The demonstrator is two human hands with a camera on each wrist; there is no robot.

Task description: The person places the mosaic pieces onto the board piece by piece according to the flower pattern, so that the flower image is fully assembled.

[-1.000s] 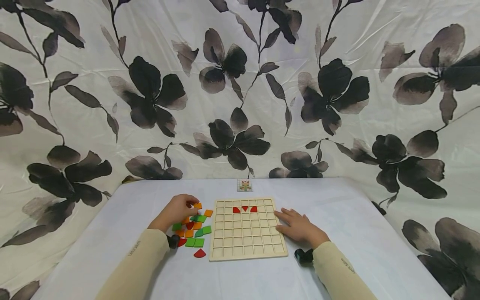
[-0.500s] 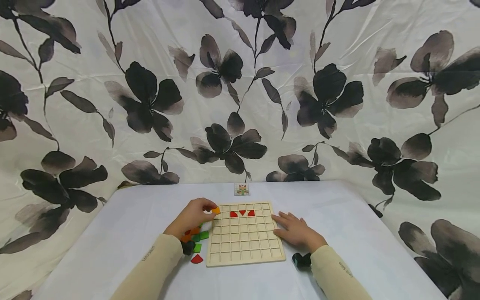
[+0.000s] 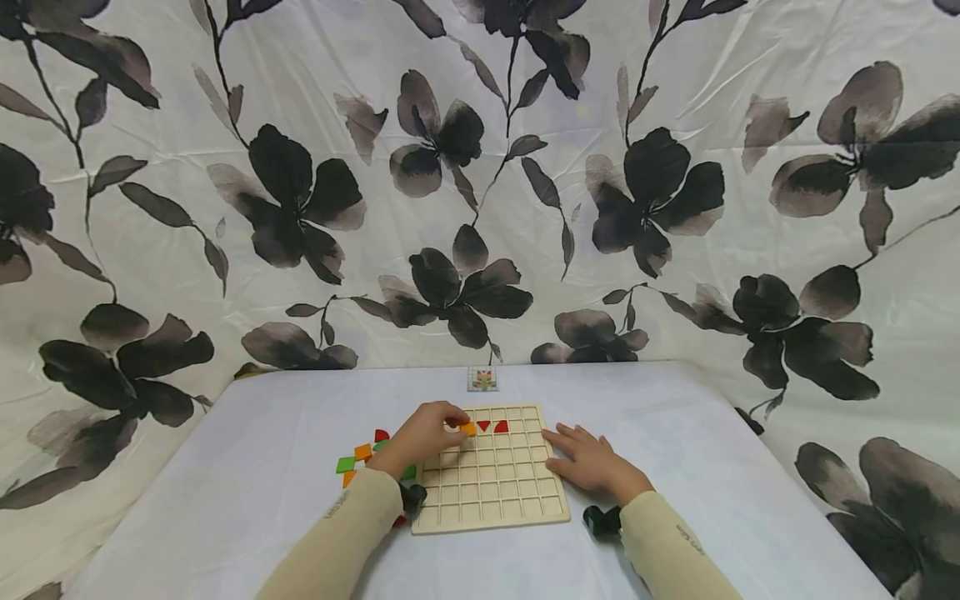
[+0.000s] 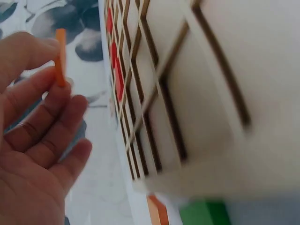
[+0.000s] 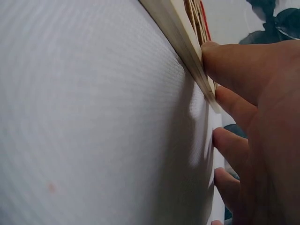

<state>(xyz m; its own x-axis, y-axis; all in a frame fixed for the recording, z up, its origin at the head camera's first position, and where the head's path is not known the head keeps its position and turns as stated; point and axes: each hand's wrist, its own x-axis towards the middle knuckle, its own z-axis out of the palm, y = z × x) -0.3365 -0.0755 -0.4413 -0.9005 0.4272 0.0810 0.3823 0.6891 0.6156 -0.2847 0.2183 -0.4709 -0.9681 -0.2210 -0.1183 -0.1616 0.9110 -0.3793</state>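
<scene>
My left hand [image 3: 427,433] pinches an orange square tile [image 4: 61,57] between thumb and fingertips, above the upper left of the wooden grid board [image 3: 491,483]. In the head view the tile overlaps the cell of the leftmost red piece. A red triangle [image 3: 483,426] and a red quarter-round piece [image 3: 502,427] sit in the same upper row. The left wrist view shows red pieces [image 4: 119,79] in the grid and the tile held above it. My right hand [image 3: 592,460] rests at the board's right edge, fingers extended, thumb and fingertips on the rim [image 5: 190,56].
Loose orange, green and red tiles lie left of the board, such as a green tile [image 3: 346,465] and an orange tile [image 3: 363,452], partly hidden by the left arm. A small patterned picture card [image 3: 483,379] lies behind the board. A floral cloth [image 3: 465,208] hangs at the back.
My left hand has picked the orange tile up from the loose pieces and carried it right, over the board's upper row. The right hand keeps its place on the board's edge.
</scene>
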